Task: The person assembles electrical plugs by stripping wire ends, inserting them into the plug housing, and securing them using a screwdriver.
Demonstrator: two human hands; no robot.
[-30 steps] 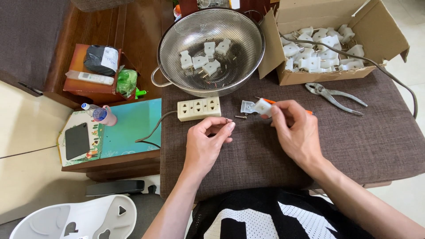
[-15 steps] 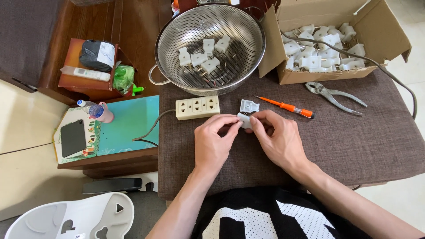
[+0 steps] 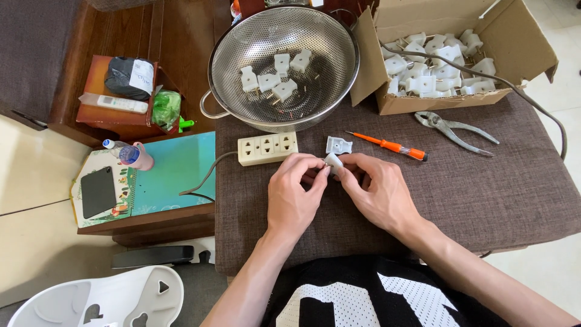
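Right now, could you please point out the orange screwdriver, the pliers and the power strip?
orange screwdriver (image 3: 399,146): head view, on its orange handle.
pliers (image 3: 455,128): head view, on its handles.
power strip (image 3: 267,148): head view, middle of its socket face.

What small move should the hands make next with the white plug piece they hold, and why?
Probably reach for the loose white cover lying just beyond the fingers: both the left hand and right hand pinch one white plug piece, and its likely mate lies apart.

Steel colander (image 3: 327,91), cardboard box (image 3: 423,104) — pliers (image 3: 455,129), orange screwdriver (image 3: 390,146).
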